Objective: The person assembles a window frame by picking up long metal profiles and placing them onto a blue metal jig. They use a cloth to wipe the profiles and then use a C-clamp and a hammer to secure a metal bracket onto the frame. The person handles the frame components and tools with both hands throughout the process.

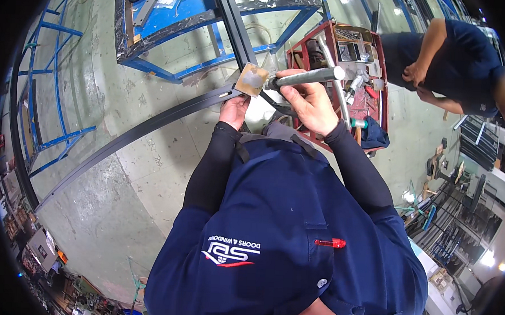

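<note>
My left hand (235, 110) is closed around the near side of a long dark grey metal profile (147, 116), close to its slotted end. This profile curves away to the lower left in the view and meets a second dark profile (236, 24) at a corner. My right hand (312, 108) is closed on a mallet (309, 77) with a grey tubular handle. Its square tan head (252, 80), worn on the face, sits over the corner. Whether the head touches the metal, I cannot tell. My right fingers are partly hidden behind the handle.
A red tool cart (384, 115) with several tools and a dark cloth (373, 134) stands just beyond my right hand. Blue-framed worktables (180, 72) and blue racks (58, 93) stand ahead and left. Another person (454, 65) is at the right, hands near each other.
</note>
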Available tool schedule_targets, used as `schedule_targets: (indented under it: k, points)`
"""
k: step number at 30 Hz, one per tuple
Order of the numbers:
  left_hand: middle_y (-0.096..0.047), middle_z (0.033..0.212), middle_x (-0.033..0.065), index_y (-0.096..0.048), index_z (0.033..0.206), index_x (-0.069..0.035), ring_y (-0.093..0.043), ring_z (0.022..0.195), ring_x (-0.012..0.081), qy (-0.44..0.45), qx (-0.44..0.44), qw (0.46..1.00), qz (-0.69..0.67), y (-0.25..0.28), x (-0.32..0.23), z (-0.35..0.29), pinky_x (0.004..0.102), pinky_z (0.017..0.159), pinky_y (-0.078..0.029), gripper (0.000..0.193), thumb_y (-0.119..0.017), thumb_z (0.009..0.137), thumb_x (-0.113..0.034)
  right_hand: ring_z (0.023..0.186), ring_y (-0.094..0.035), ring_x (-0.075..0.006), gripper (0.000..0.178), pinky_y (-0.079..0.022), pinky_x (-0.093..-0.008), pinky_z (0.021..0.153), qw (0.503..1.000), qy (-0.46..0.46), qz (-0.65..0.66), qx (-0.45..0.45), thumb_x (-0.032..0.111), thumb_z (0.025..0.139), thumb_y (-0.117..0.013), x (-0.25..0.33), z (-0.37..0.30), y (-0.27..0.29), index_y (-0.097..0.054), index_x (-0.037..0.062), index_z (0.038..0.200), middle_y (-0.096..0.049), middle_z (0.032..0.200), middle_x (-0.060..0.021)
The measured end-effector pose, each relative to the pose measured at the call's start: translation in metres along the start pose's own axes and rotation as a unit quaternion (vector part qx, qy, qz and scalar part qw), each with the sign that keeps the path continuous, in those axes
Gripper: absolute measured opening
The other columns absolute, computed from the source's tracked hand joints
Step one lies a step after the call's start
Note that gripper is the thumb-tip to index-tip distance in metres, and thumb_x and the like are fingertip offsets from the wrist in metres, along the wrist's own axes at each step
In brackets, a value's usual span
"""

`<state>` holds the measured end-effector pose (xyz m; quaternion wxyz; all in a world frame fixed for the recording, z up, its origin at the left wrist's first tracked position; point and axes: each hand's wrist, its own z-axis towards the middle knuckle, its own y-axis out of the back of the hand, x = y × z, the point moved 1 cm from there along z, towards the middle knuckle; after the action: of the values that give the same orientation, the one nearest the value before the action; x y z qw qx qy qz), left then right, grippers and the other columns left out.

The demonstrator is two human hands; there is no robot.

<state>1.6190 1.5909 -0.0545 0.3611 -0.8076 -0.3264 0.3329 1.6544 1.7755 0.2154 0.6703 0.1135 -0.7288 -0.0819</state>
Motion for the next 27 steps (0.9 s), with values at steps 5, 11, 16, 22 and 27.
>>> schedule_targets:
  k: [5,11,16,22,27]
  points:
    - [-0.064,0.122,0.0116,-0.058,0.121,-0.001,-0.06,0.117,0.0272,0.016,-0.007,1.0,0.0,0.007,0.001,0.004,0.041,0.108,-0.046,0.043,-0.056,0.08,0.011,0.101,-0.065,-0.0238,0.038,-0.051,-0.0364,0.087,0.998,0.059,-0.024,0.03,0.027,0.103,-0.055,0.014,0.016,-0.004,-0.06,0.0067,0.135,-0.063,0.112,-0.0133]
    - [-0.062,0.127,0.0107,-0.056,0.127,-0.002,-0.058,0.121,0.0269,0.019,-0.001,0.999,0.03,-0.005,-0.004,-0.002,0.0402,0.11,-0.044,0.046,-0.054,0.083,0.009,0.102,-0.063,-0.0282,0.04,-0.051,-0.0385,0.086,0.997,0.025,-0.058,0.038,0.031,0.097,-0.066,0.009,0.036,-0.008,-0.06,0.0023,0.124,-0.061,0.115,-0.0161]
    - [-0.06,0.129,0.0104,-0.055,0.129,-0.002,-0.057,0.122,0.0265,0.024,0.007,0.999,0.034,-0.01,-0.006,-0.006,0.0401,0.111,-0.043,0.046,-0.055,0.084,0.008,0.097,-0.065,-0.0273,0.042,-0.053,-0.0374,0.082,0.995,0.052,-0.067,0.044,0.03,0.095,-0.069,0.008,0.04,-0.01,-0.06,0.0019,0.125,-0.063,0.115,-0.0165]
    - [-0.06,0.13,0.0107,-0.054,0.129,-0.001,-0.057,0.124,0.0253,0.024,0.006,0.999,0.037,-0.008,-0.005,-0.004,0.0394,0.112,-0.043,0.044,-0.056,0.086,0.008,0.09,-0.066,-0.0261,0.036,-0.052,-0.0369,0.076,0.996,0.02,-0.078,0.045,0.028,0.093,-0.071,0.021,0.041,-0.009,-0.062,0.0005,0.114,-0.064,0.107,-0.0159]
    - [-0.06,0.131,0.0107,-0.054,0.13,0.0,-0.057,0.124,0.0255,0.021,-0.017,0.999,0.04,-0.008,-0.006,-0.005,0.0393,0.112,-0.043,0.045,-0.055,0.086,0.009,0.086,-0.066,-0.0298,0.035,-0.052,-0.0375,0.074,0.994,-0.063,-0.051,0.079,0.028,0.093,-0.071,0.029,0.044,-0.007,-0.062,0.0003,0.112,-0.064,0.106,-0.0151]
